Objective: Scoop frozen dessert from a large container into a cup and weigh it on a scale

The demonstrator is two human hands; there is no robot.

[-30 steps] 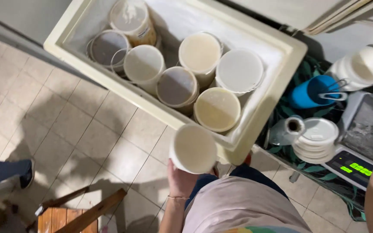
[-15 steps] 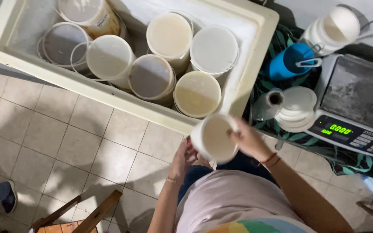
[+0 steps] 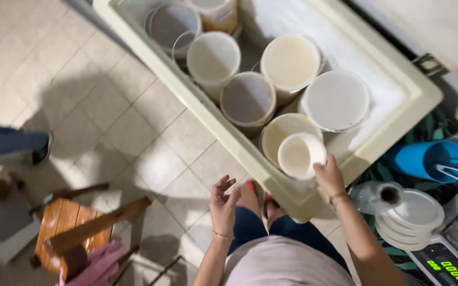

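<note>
My right hand (image 3: 328, 177) grips a small white round tub (image 3: 300, 154) by its rim and holds it over the near corner of the open cream cooler box (image 3: 197, 98). Below the tub sits a lidded tub of pale liquid (image 3: 282, 130). My left hand (image 3: 223, 204) hovers open and empty above the tiled floor, just outside the cooler's near wall, fingers spread. Several more round lidded tubs (image 3: 247, 100) of white, beige and brownish contents fill the cooler.
A blue cup (image 3: 425, 159), a stack of white lids (image 3: 412, 217), a clear bottle (image 3: 372, 196) and a digital scale (image 3: 446, 262) lie at the right. A wooden chair (image 3: 86, 228) with pink cloth stands lower left. Another person's leg (image 3: 6, 145) is at the left edge.
My left hand has let go of the small tub and dropped away to the left. My right hand has carried the tub up over the cooler's corner.
</note>
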